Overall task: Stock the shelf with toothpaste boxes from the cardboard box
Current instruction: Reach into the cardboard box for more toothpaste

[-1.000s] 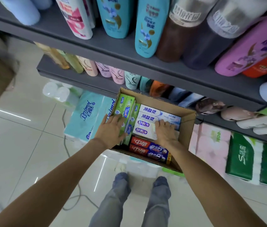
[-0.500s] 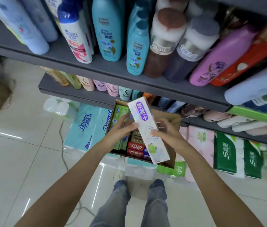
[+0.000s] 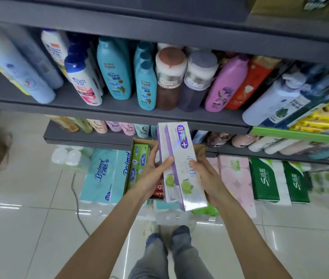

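Shop aisle, glossy tile floor, grey shelf [image 3: 119, 109] packed with shampoo bottles [image 3: 113, 69]. Carton [image 3: 199, 151] sits below shelf, green boxes [image 3: 139, 164] and red ones inside. Second ago both hands were down in carton; now two purple-white toothpaste boxes [image 3: 179, 166] lifted clear, held upright above carton, just under shelf edge. Left hand [image 3: 153, 178] wrapped round left side, thumb on front; right hand [image 3: 208, 178] cupping right side. Pick done; placing on shelf likely next.
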Action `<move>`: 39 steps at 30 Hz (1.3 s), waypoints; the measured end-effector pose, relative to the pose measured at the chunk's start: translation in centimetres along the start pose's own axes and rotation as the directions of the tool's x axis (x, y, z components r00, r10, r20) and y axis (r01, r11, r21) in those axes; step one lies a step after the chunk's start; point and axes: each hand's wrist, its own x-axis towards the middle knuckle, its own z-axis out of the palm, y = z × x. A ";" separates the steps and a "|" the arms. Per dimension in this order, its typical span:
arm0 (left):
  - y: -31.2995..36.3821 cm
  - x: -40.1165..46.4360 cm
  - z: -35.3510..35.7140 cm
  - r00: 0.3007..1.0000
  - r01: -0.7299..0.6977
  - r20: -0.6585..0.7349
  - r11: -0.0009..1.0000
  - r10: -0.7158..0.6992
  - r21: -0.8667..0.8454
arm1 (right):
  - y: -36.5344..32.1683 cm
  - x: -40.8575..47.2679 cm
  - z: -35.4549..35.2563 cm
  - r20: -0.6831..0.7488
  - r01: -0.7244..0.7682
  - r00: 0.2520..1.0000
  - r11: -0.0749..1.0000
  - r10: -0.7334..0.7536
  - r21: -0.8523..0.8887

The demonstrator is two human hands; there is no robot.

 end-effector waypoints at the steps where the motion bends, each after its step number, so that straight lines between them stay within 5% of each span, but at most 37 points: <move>1: 0.1 -0.1 0.6 1.000 0.002 -0.017 1.000 -0.002 -0.003 | -0.4 -0.3 -0.3 -0.042 0.013 0.999 1.000 -0.012 0.013; 9: 3.2 -1.7 2.2 0.972 -0.110 -0.192 0.985 0.135 0.135 | -3.6 -1.0 -5.7 -0.147 0.221 0.964 0.975 -0.223 -0.034; 15: 7.5 -4.6 2.7 0.920 -0.203 -0.308 0.966 0.244 0.157 | -7.4 -1.8 -8.5 0.056 0.416 0.909 0.888 -0.413 -0.196; 20: 11.7 -7.5 4.1 0.789 -0.328 -0.383 0.857 0.480 0.397 | -11.8 -2.9 -8.4 0.256 0.580 0.813 0.765 -0.523 -0.280; 31: 20.8 -10.7 2.9 0.549 -0.452 -0.283 0.564 0.787 0.692 | -25.9 -5.9 -1.4 0.413 0.870 0.444 0.271 -0.795 -0.412; 35: 25.2 -10.7 -0.2 0.462 -0.437 -0.208 0.425 0.862 0.792 | -32.9 -4.2 4.2 0.458 0.853 0.308 0.029 -0.834 -0.521; 39: 29.5 -10.4 -4.3 0.405 -0.421 -0.161 0.340 0.900 0.841 | -37.1 0.1 11.0 0.550 0.700 0.260 -0.238 -0.794 -0.674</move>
